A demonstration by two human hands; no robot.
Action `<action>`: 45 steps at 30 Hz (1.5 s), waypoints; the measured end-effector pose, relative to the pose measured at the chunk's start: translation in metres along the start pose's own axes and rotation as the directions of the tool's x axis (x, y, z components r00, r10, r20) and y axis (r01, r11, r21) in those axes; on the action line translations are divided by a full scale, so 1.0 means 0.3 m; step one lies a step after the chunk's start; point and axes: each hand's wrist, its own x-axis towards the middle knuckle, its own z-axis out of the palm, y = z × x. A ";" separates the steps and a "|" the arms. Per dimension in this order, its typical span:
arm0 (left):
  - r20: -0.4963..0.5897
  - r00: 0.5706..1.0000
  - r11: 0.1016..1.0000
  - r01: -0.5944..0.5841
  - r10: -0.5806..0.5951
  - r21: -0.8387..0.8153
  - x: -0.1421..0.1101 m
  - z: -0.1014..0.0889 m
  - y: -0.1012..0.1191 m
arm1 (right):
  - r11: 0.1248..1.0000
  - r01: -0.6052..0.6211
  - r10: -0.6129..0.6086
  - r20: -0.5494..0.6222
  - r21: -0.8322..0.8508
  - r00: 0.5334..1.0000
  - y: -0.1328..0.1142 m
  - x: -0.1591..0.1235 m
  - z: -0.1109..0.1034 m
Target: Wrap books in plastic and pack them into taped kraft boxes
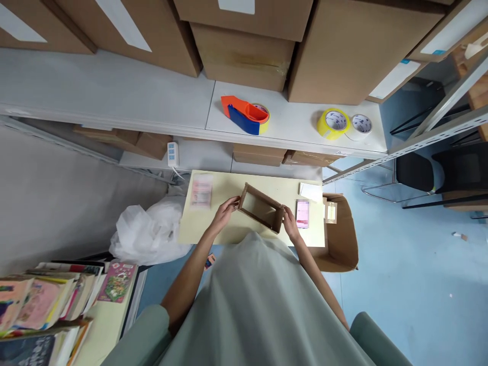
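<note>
Between my hands is a small cardboard box point(263, 206), tilted, its open side facing up toward me. My left hand point(225, 211) is closed on its left end. At the right end my right hand point(290, 223) grips the edge. Below the box lies a cream tabletop point(236, 236). A flat pink-and-white packet point(202, 191) rests on the table to the left. Just right of my right hand lies a phone point(302, 213) with a pink screen. White paper point(310, 191) sits behind the phone.
On the grey shelf point(152, 101) ahead are an orange-and-blue tape dispenser point(246, 116), yellow tape roll point(332, 123) and white roll point(360, 127). Large cartons point(244, 56) stand behind. An open carton point(343, 239) is right of the table; a plastic bag point(148, 234) and books point(49, 295) are left.
</note>
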 end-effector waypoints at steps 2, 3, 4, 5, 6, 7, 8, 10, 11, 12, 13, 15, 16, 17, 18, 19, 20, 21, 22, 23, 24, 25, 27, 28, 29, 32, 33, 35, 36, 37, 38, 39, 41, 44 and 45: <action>-0.027 0.999 1.000 0.018 -0.018 -0.005 0.007 -0.015 0.003 | 0.995 -0.036 0.034 0.015 0.093 0.999 0.009 -0.037 -0.009; -0.040 0.999 1.000 0.024 -0.024 -0.003 0.014 -0.019 0.007 | 0.989 -0.048 0.046 0.020 0.139 0.999 0.010 -0.055 -0.009; -0.049 0.998 1.000 0.026 -0.026 -0.003 0.023 -0.021 0.012 | 0.982 -0.057 0.054 0.025 0.181 0.998 0.011 -0.072 -0.007; -0.048 0.998 1.000 0.027 -0.027 -0.007 0.033 -0.020 0.019 | 0.973 -0.064 0.059 0.030 0.221 0.998 0.009 -0.087 -0.001; -0.036 0.999 0.999 0.031 -0.032 -0.018 0.042 -0.016 0.026 | 0.965 -0.071 0.063 0.037 0.254 0.997 0.006 -0.099 0.007; -0.009 0.999 0.999 0.037 -0.038 -0.033 0.051 -0.011 0.034 | 0.957 -0.078 0.068 0.046 0.280 0.997 0.001 -0.108 0.017; 0.026 0.999 0.998 0.042 -0.041 -0.050 0.057 -0.005 0.043 | 0.952 -0.088 0.075 0.055 0.294 0.996 -0.006 -0.115 0.027; 0.094 0.995 0.996 0.042 -0.035 -0.075 0.059 0.002 0.060 | 0.952 -0.102 0.090 0.054 0.289 0.995 -0.026 -0.123 0.043; 0.110 0.993 0.996 0.041 -0.033 -0.078 0.054 0.002 0.067 | 0.956 -0.102 0.094 0.040 0.275 0.995 -0.038 -0.125 0.047; 0.109 0.993 0.997 0.041 -0.033 -0.072 0.046 -0.001 0.073 | 0.961 -0.096 0.093 0.024 0.259 0.995 -0.051 -0.125 0.049; 0.094 0.995 0.997 0.043 -0.037 -0.059 0.035 -0.007 0.078 | 0.966 -0.083 0.085 0.005 0.243 0.996 -0.066 -0.125 0.049; 0.053 0.997 0.998 0.056 -0.054 -0.024 0.008 -0.026 0.081 | 0.975 -0.048 0.056 -0.032 0.215 0.998 -0.094 -0.121 0.044; 0.037 0.997 0.998 0.064 -0.063 -0.005 -0.006 -0.035 0.080 | 0.979 -0.032 0.043 -0.050 0.201 0.998 -0.107 -0.117 0.041; 0.025 0.997 0.997 0.070 -0.071 0.011 -0.020 -0.043 0.077 | 0.983 -0.018 0.031 -0.065 0.185 0.997 -0.118 -0.112 0.038; 0.019 0.997 0.997 0.076 -0.076 0.023 -0.032 -0.048 0.072 | 0.986 -0.007 0.019 -0.071 0.167 0.997 -0.128 -0.106 0.034; 0.018 0.997 0.997 0.079 -0.079 0.028 -0.043 -0.050 0.066 | 0.989 0.003 0.007 -0.066 0.149 0.998 -0.136 -0.098 0.032; 0.022 0.997 0.997 0.077 -0.078 0.026 -0.052 -0.050 0.058 | 0.991 0.014 -0.007 -0.050 0.129 0.999 -0.141 -0.090 0.029; 0.028 0.997 0.997 0.070 -0.071 0.022 -0.058 -0.048 0.050 | 0.994 0.027 -0.024 -0.025 0.110 0.999 -0.143 -0.082 0.026; 0.030 0.998 0.998 0.062 -0.063 0.018 -0.062 -0.043 0.041 | 0.995 0.038 -0.039 0.001 0.090 0.999 -0.143 -0.074 0.024; 0.021 0.998 0.998 0.057 -0.058 0.019 -0.064 -0.038 0.031 | 0.997 0.044 -0.045 0.023 0.070 0.999 -0.140 -0.066 0.022; 0.003 0.998 0.998 0.058 -0.058 0.022 -0.063 -0.033 0.021 | 0.998 0.042 -0.044 0.035 0.052 0.998 -0.135 -0.058 0.020; -0.022 0.998 0.998 0.065 -0.065 0.027 -0.060 -0.027 0.011 | 0.999 0.039 -0.040 0.036 0.035 0.999 -0.127 -0.051 0.020; -0.081 0.994 0.996 0.079 -0.076 0.032 -0.047 -0.019 -0.009 | 0.999 0.042 -0.042 0.028 0.002 0.999 -0.109 -0.036 0.025; -0.102 0.992 0.996 0.081 -0.078 0.034 -0.039 -0.015 -0.018 | 0.999 0.052 -0.052 0.029 -0.010 0.998 -0.100 -0.029 0.030; -0.117 0.990 0.996 0.081 -0.076 0.038 -0.031 -0.013 -0.026 | 0.998 0.068 -0.067 0.032 -0.018 0.997 -0.091 -0.022 0.036; -0.137 0.988 0.995 0.074 -0.064 0.069 -0.008 -0.010 -0.048 | 0.995 0.100 -0.099 0.020 -0.026 0.995 -0.070 -0.005 0.050; -0.145 0.988 0.995 0.069 -0.058 0.078 -0.003 -0.010 -0.054 | 0.994 0.103 -0.103 0.009 -0.027 0.995 -0.065 -0.002 0.051; -0.162 0.986 0.995 0.054 -0.040 0.080 0.000 -0.013 -0.063 | 0.994 0.106 -0.106 -0.004 -0.031 0.994 -0.058 0.002 0.044; -0.167 0.985 0.996 0.047 -0.034 0.075 -0.001 -0.015 -0.067 | 0.994 0.106 -0.106 -0.005 -0.031 0.994 -0.054 0.002 0.037; -0.167 0.985 0.997 0.043 -0.031 0.066 -0.004 -0.017 -0.069 | 0.994 0.102 -0.103 -0.003 -0.030 0.995 -0.051 0.002 0.030; -0.161 0.987 0.998 0.040 -0.030 0.058 -0.009 -0.019 -0.070 | 0.995 0.095 -0.095 0.001 -0.028 0.995 -0.047 0.001 0.024; -0.147 0.989 0.998 0.038 -0.030 0.052 -0.014 -0.020 -0.070 | 0.996 0.084 -0.084 0.004 -0.026 0.996 -0.042 0.001 0.018; -0.118 0.993 0.998 0.038 -0.031 0.053 -0.024 -0.020 -0.065 | 0.998 0.056 -0.056 0.005 -0.023 0.998 -0.034 0.000 0.012; -0.094 0.995 0.997 0.049 -0.043 0.063 -0.041 -0.021 -0.049 | 0.999 0.033 -0.033 -0.001 -0.021 0.999 -0.031 -0.003 0.010; -0.084 0.995 0.997 0.054 -0.050 0.050 -0.048 -0.026 -0.041 | 0.999 0.032 -0.032 -0.006 -0.018 0.999 -0.034 -0.008 0.006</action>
